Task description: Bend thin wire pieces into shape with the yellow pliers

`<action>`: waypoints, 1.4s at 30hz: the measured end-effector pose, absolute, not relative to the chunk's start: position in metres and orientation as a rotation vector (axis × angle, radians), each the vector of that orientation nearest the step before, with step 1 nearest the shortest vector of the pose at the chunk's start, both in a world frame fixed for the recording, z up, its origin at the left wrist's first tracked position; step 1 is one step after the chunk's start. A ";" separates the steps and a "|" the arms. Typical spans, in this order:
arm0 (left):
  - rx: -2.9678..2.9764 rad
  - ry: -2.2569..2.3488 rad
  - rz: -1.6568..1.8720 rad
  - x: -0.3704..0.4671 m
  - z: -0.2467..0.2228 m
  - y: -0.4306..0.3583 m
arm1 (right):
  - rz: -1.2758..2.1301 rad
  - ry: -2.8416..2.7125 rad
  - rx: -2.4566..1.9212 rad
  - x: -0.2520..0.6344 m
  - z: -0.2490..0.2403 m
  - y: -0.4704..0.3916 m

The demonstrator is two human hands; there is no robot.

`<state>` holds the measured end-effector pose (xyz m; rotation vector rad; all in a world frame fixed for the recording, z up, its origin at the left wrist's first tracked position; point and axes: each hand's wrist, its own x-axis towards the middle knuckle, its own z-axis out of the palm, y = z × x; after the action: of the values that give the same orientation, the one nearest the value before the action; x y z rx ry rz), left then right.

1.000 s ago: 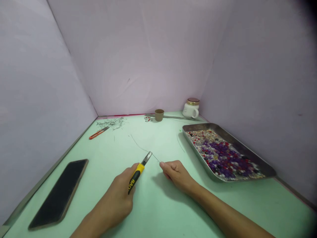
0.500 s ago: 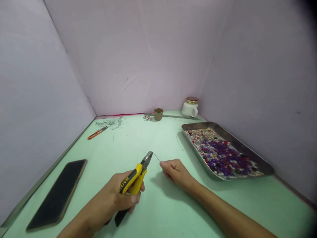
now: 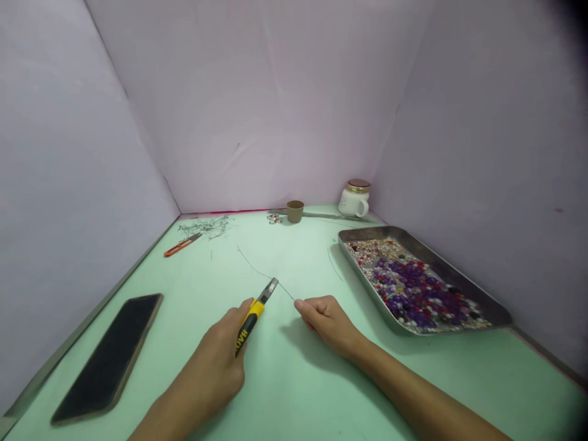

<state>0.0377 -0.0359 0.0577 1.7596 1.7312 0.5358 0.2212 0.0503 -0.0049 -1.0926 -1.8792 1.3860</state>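
Observation:
My left hand [image 3: 220, 358] is wrapped round the yellow and black handles of the pliers [image 3: 252, 321], whose metal jaws point up and to the right. A thin wire [image 3: 252, 266] passes by the jaw tips and runs back to the left in a curve. Its near end is pinched between the thumb and fingers of my right hand [image 3: 327, 321], just right of the jaws. Whether the jaws press on the wire is too small to tell.
A metal tray [image 3: 374, 300] of mixed beads lies at the right, a phone [image 3: 108, 358] at the left. Farther back are orange snips [image 3: 180, 246], wire scraps [image 3: 206, 228], a brown cup [image 3: 294, 212], and a lidded white mug [image 3: 353, 201].
My left hand has rolled the pliers over, so their handles now show edge-on. More of the wire stretches out to the left beyond the jaws. My right hand has barely moved.

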 end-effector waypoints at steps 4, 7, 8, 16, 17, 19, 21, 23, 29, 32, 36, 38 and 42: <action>1.890 2.008 0.316 0.038 0.041 -0.034 | 1.350 -1.891 -1.105 0.220 -0.004 0.050; 1.870 1.934 0.410 0.038 0.047 -0.034 | 1.339 -1.905 -1.097 0.221 -0.004 0.051; 1.819 1.848 0.476 0.037 0.052 -0.035 | 1.342 -1.911 -1.084 0.221 -0.005 0.051; 1.079 0.880 0.715 0.031 0.071 -0.040 | 1.374 -1.909 -0.979 0.226 -0.001 0.050; 1.015 0.809 0.740 0.030 0.069 -0.040 | 1.371 -1.909 -0.973 0.226 -0.001 0.050; 0.943 0.739 0.776 0.030 0.066 -0.040 | 1.373 -1.907 -0.974 0.227 -0.001 0.050; 0.975 0.770 0.757 0.030 0.065 -0.040 | 1.373 -1.905 -0.987 0.227 -0.001 0.050; 1.127 0.971 0.692 0.031 0.067 -0.039 | 1.373 -1.901 -1.007 0.226 -0.003 0.049; 1.739 1.699 0.581 0.037 0.060 -0.036 | 1.392 -1.875 -1.049 0.222 -0.003 0.048; 1.867 1.891 0.463 0.036 0.045 -0.036 | 1.383 -1.878 -1.067 0.222 -0.002 0.048; 1.881 1.984 0.388 0.035 0.041 -0.036 | 1.394 -1.881 -1.082 0.222 -0.003 0.048; 1.822 1.850 0.482 0.035 0.050 -0.037 | 1.403 -1.889 -1.075 0.222 -0.003 0.049; 1.474 1.408 0.592 0.031 0.069 -0.037 | 1.423 -1.906 -1.025 0.223 -0.001 0.049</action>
<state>0.0310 -0.0375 0.0694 1.4743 1.4081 0.5924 0.2235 0.0486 -0.0013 -1.0250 -1.9058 1.4230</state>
